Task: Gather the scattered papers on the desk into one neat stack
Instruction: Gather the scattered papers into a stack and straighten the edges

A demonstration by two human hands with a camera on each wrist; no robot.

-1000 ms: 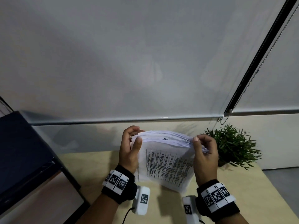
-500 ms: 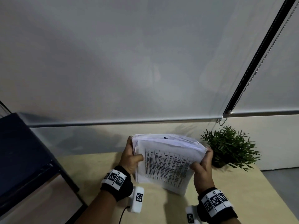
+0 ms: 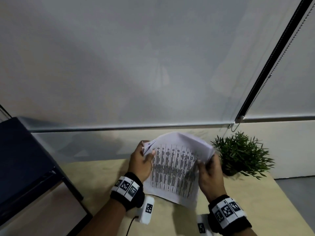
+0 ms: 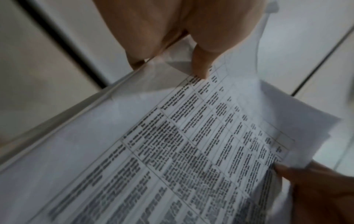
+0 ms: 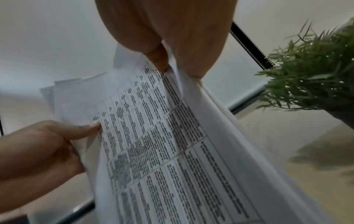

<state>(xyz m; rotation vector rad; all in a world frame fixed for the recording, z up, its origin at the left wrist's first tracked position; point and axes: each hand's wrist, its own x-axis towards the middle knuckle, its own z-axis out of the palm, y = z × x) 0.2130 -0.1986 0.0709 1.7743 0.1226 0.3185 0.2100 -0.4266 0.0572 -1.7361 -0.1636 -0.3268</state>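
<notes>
A sheaf of white papers (image 3: 175, 167) with a printed table on the front sheet stands on edge on the wooden desk (image 3: 105, 181), tilted toward me. My left hand (image 3: 141, 160) grips its upper left edge, thumb on the front sheet. My right hand (image 3: 209, 169) grips the upper right edge. The left wrist view shows the papers (image 4: 182, 144) pinched under my left hand (image 4: 191, 50). In the right wrist view the papers (image 5: 172, 136) bend under my right hand (image 5: 168, 51), and their top corners are uneven.
A small potted plant (image 3: 242, 154) stands on the desk just right of the papers. A dark cabinet (image 3: 22, 159) sits at the left. A lowered roller blind (image 3: 153, 65) and a wall run behind the desk.
Both hands have slid down the sides of the sheaf. The papers now stand lower and tilt more toward me, with the top edge bowed.
</notes>
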